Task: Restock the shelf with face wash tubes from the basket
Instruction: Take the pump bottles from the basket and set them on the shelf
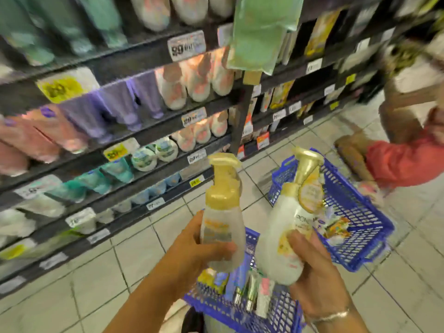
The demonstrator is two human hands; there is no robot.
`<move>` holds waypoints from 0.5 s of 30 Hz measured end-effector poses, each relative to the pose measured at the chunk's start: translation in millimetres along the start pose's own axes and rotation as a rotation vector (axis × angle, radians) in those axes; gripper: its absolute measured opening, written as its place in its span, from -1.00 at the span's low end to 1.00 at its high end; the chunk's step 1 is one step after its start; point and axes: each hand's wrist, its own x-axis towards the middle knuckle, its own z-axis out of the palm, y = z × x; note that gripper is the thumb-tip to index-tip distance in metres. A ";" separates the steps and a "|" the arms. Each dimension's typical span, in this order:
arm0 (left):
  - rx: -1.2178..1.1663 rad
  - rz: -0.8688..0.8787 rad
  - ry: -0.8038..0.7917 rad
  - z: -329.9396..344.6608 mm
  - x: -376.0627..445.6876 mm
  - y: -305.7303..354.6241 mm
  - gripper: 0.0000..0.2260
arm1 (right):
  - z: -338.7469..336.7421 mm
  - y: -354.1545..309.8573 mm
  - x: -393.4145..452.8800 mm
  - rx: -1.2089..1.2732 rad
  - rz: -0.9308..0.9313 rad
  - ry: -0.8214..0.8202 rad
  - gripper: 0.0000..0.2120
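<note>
Both hands up over the near basket (283,316), each holding a pump bottle. Left hand (192,251): fingers curled round the lower body of the left bottle (222,227), thumb across the front, bottle roughly upright. Right hand (314,272): fingers wrapped under and behind the right bottle (286,236), thumb on the label, bottle tilted with its gold pump leaning right. The bottles are close, not touching.

Face wash tubes (249,292) stand in the near blue basket, directly below the bottles. A second blue basket (355,212) sits on the tiled floor (96,280) behind, with packets inside. The shelf (149,131) runs along the left, rows of tubes and bottles, heavily blurred. A person in a red sleeve (406,162) is at right, blurred.
</note>
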 end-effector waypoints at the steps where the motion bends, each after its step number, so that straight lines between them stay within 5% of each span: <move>1: -0.015 0.024 -0.014 2.8 -12.9 19.4 -0.50 | 17.1 -9.9 -8.8 -0.012 -0.018 -0.026 -0.68; 7: -0.177 0.214 -0.064 14.5 -78.5 127.3 -0.20 | 104.8 -62.1 -60.6 -0.090 -0.141 -0.144 -0.65; 15: -0.438 0.319 -0.115 44.8 -146.0 225.2 -0.21 | 177.5 -114.0 -106.6 -0.100 -0.239 -0.327 -0.60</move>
